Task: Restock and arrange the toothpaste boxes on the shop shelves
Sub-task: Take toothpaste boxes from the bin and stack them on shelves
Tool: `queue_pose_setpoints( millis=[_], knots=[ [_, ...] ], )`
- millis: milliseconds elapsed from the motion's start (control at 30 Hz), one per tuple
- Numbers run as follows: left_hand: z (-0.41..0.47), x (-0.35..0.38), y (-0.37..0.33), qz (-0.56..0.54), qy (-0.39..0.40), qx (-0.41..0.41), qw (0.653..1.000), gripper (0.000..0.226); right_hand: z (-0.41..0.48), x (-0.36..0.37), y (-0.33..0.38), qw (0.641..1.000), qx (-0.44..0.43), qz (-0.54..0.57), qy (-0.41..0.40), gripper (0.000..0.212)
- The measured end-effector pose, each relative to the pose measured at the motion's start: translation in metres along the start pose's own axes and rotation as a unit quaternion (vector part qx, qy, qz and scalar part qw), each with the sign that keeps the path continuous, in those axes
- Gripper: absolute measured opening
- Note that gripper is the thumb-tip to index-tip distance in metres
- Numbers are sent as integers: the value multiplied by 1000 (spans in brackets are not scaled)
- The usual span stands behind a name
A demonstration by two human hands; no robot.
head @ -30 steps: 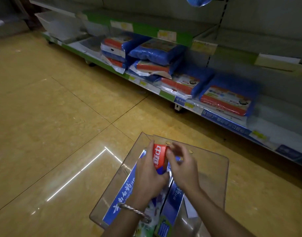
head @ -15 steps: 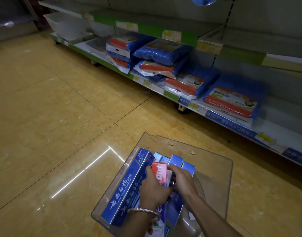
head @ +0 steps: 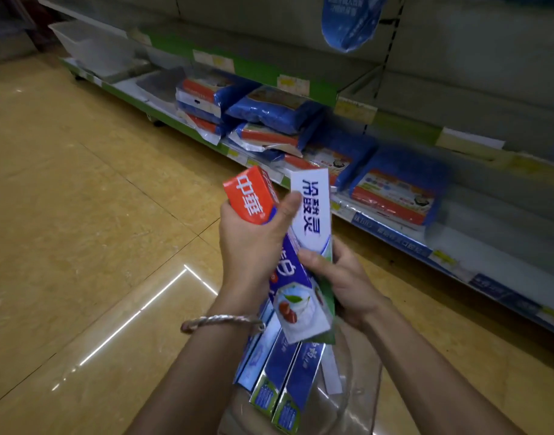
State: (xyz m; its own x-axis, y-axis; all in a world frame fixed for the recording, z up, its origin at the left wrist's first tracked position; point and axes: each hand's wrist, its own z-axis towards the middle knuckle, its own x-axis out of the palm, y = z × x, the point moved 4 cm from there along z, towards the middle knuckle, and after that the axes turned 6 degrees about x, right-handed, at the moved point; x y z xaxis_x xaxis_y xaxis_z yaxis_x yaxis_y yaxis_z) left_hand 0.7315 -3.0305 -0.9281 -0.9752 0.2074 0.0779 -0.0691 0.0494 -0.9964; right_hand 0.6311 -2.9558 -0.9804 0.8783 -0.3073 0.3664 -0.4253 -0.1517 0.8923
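On the left lies open tiled floor (head: 81, 215), with plenty of room to step or swing the arms. The left hand (head: 253, 243), with a bangle (head: 222, 321) at the wrist, is clenched around a red-and-blue toothpaste box (head: 253, 196), thumb pressed across onto the white toothpaste box (head: 313, 208) beside it. The right hand (head: 344, 277) grasps that white box lower down. Beneath them, more blue toothpaste boxes (head: 282, 368) stand in a clear plastic bin (head: 357, 381).

The two raised boxes cross at an angle in a shared grip; my guess is that one could slip and drop back into the bin or onto the floor if either hand loosens. To the right, the low shelf (head: 395, 240) carries blue packets (head: 395, 186) close to its edge, with bare space further right and on the shelf above.
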Motion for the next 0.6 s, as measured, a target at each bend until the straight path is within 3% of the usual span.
queue_pose_setpoints(
  millis=[67,167,300,400,500,600],
  knots=[
    [0,10,-44,-63,-26,-7,998,60,-13,4,52,999,-16,-24,-18,43],
    [-6,25,-127,-170,-47,-44,983,36,-46,12,143,996,-19,-66,-48,41],
    [-11,44,-264,-309,-60,-62,947,26,-106,36,275,993,-15,-100,-66,42],
    [-22,56,-376,-340,-77,-48,936,31,-161,67,374,993,-18,-93,-75,62],
    [-33,70,-477,-375,-85,-51,922,55,-209,105,468,988,-47,-98,-107,90],
    [-50,87,-556,-415,-23,-90,905,80,-252,138,545,980,-85,-99,-148,103]
  ],
)
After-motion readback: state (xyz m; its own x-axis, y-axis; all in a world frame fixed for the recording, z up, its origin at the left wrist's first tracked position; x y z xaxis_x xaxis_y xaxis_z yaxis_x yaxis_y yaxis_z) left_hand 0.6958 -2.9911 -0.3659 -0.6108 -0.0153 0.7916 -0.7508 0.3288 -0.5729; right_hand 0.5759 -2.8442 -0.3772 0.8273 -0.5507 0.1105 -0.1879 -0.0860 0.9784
